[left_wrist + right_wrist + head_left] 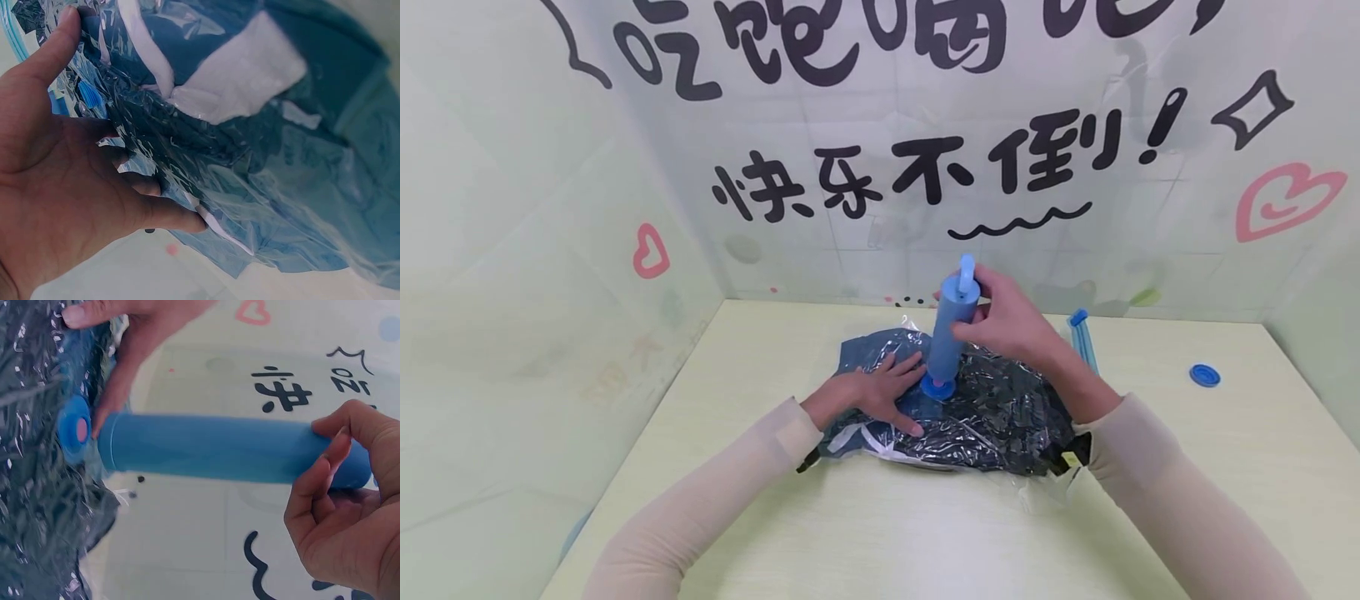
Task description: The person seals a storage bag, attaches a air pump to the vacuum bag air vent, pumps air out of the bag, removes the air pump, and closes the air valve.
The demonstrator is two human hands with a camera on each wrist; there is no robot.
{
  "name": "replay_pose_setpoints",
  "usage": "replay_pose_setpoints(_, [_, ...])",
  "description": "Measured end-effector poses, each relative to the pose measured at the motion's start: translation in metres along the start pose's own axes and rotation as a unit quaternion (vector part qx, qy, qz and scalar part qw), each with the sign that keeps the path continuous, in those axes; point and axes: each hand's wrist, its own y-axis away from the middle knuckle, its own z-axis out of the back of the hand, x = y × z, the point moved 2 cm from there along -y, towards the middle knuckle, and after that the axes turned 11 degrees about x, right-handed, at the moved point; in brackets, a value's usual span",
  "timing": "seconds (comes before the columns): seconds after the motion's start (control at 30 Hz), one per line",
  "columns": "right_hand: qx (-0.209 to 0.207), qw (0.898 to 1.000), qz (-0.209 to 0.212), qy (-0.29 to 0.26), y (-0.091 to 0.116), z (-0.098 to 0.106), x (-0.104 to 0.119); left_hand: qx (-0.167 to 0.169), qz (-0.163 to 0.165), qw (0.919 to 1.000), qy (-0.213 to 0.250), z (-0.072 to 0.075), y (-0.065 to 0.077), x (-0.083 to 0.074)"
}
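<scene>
A clear vacuum storage bag [1000, 417] packed with dark, crumpled clothing lies on the table. My right hand [1011, 321] grips a blue hand pump [950, 333] near its top, fingers curled round the barrel. The light-blue handle [967, 273] sits low against the top. In the right wrist view, the barrel's lower end is close over the round blue valve [75, 429], with a narrow gap between them. Fingers spread, my left hand [880, 392] rests on the bag beside the valve. White bands [244, 75] show through the plastic in the left wrist view.
To the right on the table [760, 533] lies a round blue cap [1205, 375]. Behind the bag's right side a light-blue strip with a darker blue clip [1078, 318] sticks out. A printed wall sheet [850, 258] stands along the table's back edge.
</scene>
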Motion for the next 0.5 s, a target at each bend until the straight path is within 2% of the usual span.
replay_pose_setpoints(0.17, [0.008, 0.999, 0.033, -0.008, 0.008, 0.015, 0.001, -0.003, -0.002, 1.0, -0.001, 0.0, -0.001, 0.001])
replay_pose_setpoints(0.3, [-0.006, 0.997, 0.069, 0.016, 0.019, 0.031, -0.003, -0.005, -0.004, 1.0, -0.003, -0.001, 0.0, 0.001])
replay_pose_setpoints(0.4, [-0.03, 0.991, 0.106, 0.076, 0.03, 0.046, -0.006, -0.005, -0.005, 1.0, 0.0, -0.001, 0.0, 0.001])
replay_pose_setpoints(0.5, [-0.056, 0.974, 0.148, 0.165, 0.044, 0.064, -0.014, -0.005, -0.008, 1.0, 0.001, -0.001, 0.0, 0.0])
